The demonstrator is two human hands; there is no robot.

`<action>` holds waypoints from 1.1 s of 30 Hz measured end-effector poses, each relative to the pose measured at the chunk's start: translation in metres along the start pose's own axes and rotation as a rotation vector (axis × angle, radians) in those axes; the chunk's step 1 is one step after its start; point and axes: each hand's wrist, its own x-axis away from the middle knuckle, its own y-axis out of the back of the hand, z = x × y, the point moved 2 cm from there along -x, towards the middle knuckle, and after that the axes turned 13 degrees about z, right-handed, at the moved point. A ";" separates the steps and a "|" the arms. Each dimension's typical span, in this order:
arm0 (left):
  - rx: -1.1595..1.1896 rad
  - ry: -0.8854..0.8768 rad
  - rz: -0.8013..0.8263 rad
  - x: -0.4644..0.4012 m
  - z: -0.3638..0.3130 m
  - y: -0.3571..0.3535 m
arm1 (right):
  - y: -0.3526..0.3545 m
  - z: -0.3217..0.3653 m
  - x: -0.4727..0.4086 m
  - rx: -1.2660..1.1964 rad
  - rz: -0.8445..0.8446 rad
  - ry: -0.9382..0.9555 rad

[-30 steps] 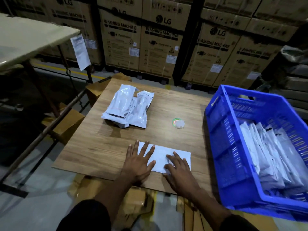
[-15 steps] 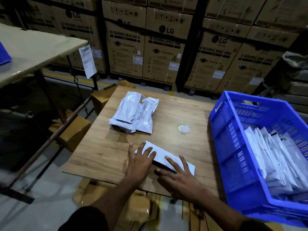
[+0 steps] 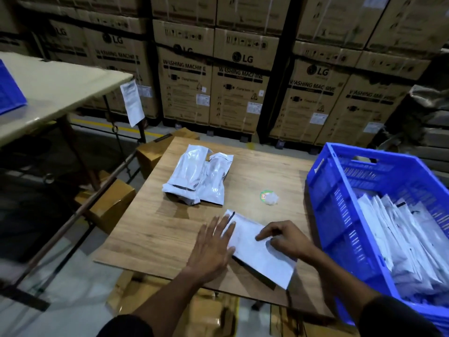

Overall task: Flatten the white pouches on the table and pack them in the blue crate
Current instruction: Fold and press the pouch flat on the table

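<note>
You are working in dim light; the worktop (image 3: 150, 229) is lit from above, and the pouches (image 3: 198, 178) throw soft shadows toward you. Your left hand (image 3: 211, 249) is motion-blurred. Frame edges bend and darken, lower left smeared.

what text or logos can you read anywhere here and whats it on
"LG": logo on the stacked cardboard boxes behind the table.
"WASHING MACHINE": printed across those same boxes.
White stickers on the boxes: too small to read.
Hanging paper sheet: print blurred.
Round green-rimmed item on the table: label unreadable.
White pouches: no readable text.
</note>
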 end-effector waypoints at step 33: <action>0.039 0.080 0.017 -0.010 -0.008 -0.042 | -0.098 -0.064 0.010 0.640 -0.091 -0.416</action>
